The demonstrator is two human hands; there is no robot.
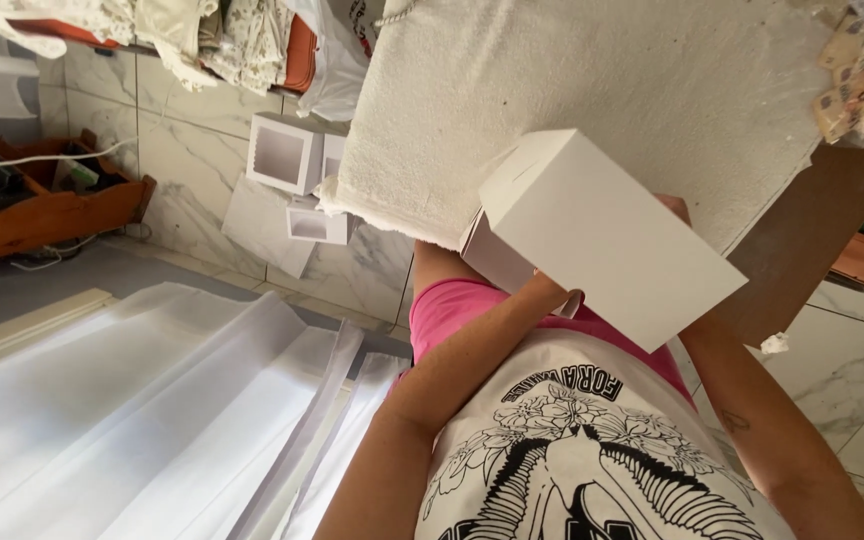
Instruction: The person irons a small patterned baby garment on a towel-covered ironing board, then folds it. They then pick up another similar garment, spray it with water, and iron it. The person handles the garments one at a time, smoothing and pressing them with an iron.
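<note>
Nearest the camera, at the bottom of the frame, is the person's white printed shirt (592,470) above pink shorts (472,305), with both forearms reaching up toward the middle. The left hand (548,285) is almost wholly hidden behind a white box (607,235); only a bit of it shows at the box's lower left edge, touching it, and whether that grip is clamped on the box cannot be told. The right hand (674,207) shows as a small patch at the box's right side, against it, and its grip is equally impossible to judge. The box sits in the centre of the frame, tilted, closed on the faces that show, with a flap (495,255) hanging at its lower left. Just behind it lies a surface covered by a white textured cloth (592,80), filling the upper middle. To the left, on the marble floor (192,170), stand three open white boxes (282,152) close together beside the cloth's edge. Sheer curtains (132,400) fill the lower left. A wooden tray (42,205) lies at the far left, and clothes (212,35) hang along the upper left.
</note>
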